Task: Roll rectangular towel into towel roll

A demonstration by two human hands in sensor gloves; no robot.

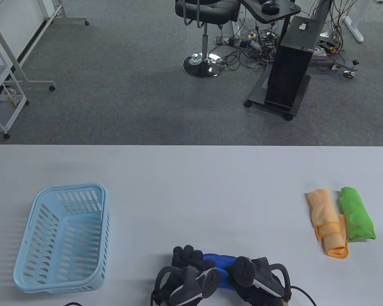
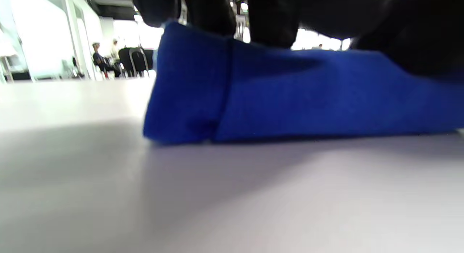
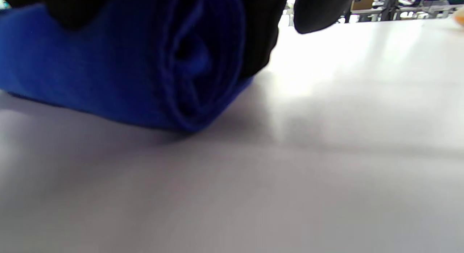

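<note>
Light blue slotted basket (image 1: 63,237) sits on the white table (image 1: 191,178), nothing visible inside it; it serves as the landmark here. Well to the right of the basket, near the table's front edge, lies the blue towel (image 1: 218,261), already wound into a roll. Right wrist view shows the spiral of layers at the roll's end (image 3: 188,64); left wrist view shows its other end (image 2: 188,86) resting flat on the tabletop.

Left hand (image 1: 188,274) lies over the roll's end nearer the basket, fingers (image 1: 186,255) curled over the top. Right hand (image 1: 258,277) covers the far end, fingers curled onto the cloth. Both appear to grip the roll, though trackers hide much of the fingers from above.

Far right of the basket, an orange rolled towel (image 1: 327,221) and a green rolled towel (image 1: 357,218) lie side by side, touching.

Beyond the table: grey carpet, a black swivel chair (image 1: 204,19), a black cabinet on a wheeled base (image 1: 290,73), tangled cables (image 1: 252,47), white frames (image 1: 6,63) at left
</note>
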